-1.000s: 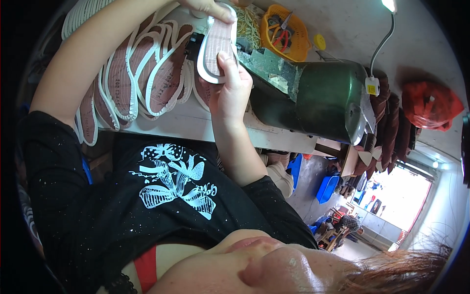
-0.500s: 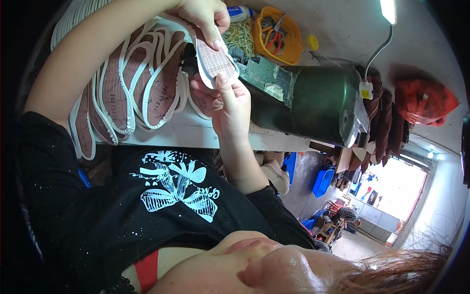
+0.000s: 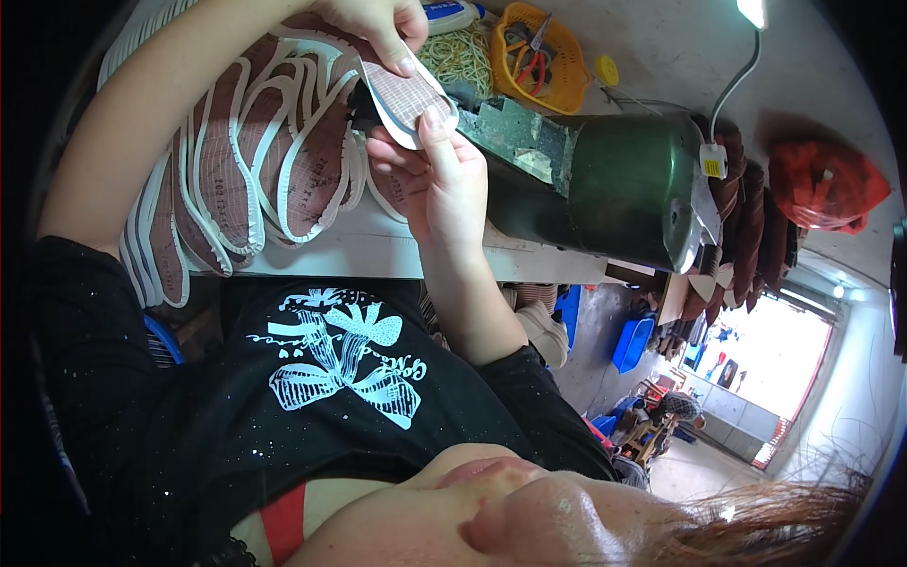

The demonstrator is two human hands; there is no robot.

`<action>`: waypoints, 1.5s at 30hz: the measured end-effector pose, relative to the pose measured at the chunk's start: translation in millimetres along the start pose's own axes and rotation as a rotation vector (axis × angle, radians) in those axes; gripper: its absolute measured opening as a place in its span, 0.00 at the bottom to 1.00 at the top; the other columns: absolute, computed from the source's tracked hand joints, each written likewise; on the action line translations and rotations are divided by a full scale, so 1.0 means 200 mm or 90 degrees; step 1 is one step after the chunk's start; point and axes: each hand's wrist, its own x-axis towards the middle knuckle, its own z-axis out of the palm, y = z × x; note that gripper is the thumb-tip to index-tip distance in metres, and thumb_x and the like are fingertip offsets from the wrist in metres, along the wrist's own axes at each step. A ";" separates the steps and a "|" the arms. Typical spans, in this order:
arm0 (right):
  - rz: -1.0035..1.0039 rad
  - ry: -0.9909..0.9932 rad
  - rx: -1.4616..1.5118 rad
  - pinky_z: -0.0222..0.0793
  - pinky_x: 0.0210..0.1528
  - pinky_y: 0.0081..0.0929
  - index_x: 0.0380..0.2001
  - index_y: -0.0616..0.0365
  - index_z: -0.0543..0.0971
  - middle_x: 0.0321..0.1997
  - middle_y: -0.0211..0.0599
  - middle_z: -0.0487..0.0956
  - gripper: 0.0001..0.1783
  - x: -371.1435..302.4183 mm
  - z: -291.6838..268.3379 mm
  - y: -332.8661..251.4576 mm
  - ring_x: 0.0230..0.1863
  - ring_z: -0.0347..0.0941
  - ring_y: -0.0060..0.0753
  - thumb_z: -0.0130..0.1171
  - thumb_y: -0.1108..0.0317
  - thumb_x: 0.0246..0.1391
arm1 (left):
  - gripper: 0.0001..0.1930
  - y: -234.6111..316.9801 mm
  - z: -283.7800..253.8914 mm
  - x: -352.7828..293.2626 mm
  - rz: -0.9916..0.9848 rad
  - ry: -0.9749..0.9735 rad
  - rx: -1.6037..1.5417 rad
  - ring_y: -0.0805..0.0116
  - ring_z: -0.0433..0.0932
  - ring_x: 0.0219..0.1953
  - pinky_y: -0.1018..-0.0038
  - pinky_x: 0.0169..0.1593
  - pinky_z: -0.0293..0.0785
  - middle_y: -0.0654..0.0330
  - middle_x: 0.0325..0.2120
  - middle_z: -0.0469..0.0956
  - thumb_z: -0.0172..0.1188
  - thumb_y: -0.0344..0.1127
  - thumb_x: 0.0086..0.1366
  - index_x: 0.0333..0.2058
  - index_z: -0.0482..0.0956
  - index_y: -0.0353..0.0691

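A shoe insole [image 3: 408,97] with a checked, brownish face and a white rim is held between my two hands above the table. My left hand [image 3: 383,26] reaches across from the left and pinches the insole's upper part, its thumb lying on the checked face. At the lower end, my right hand [image 3: 452,184] grips the rim, with the thumb on top and the other fingers curled behind. The insole's far end is partly hidden by my left hand. Beside it on the left stands a row of similar brown insoles [image 3: 222,175] with white edges.
A green metal machine [image 3: 628,184] sits right of my hands on the white table [image 3: 368,263]. Behind are a yellow basket [image 3: 565,80] of tools, a heap of pale strands [image 3: 463,59] and a bottle [image 3: 452,16]. A red bag [image 3: 824,184] lies at the right.
Both hands and the insole have shifted slightly up and to the left in the picture. My grip on the insole looks much the same.
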 end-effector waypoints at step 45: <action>0.091 -0.103 -0.010 0.77 0.35 0.27 0.47 0.75 0.68 0.36 0.48 0.79 0.22 -0.14 -0.21 -0.08 0.31 0.79 0.34 0.51 0.65 0.58 | 0.24 0.13 0.29 -0.04 -0.323 0.254 -0.095 0.71 0.71 0.18 0.73 0.25 0.68 0.61 0.14 0.73 0.52 0.53 0.64 0.21 0.77 0.35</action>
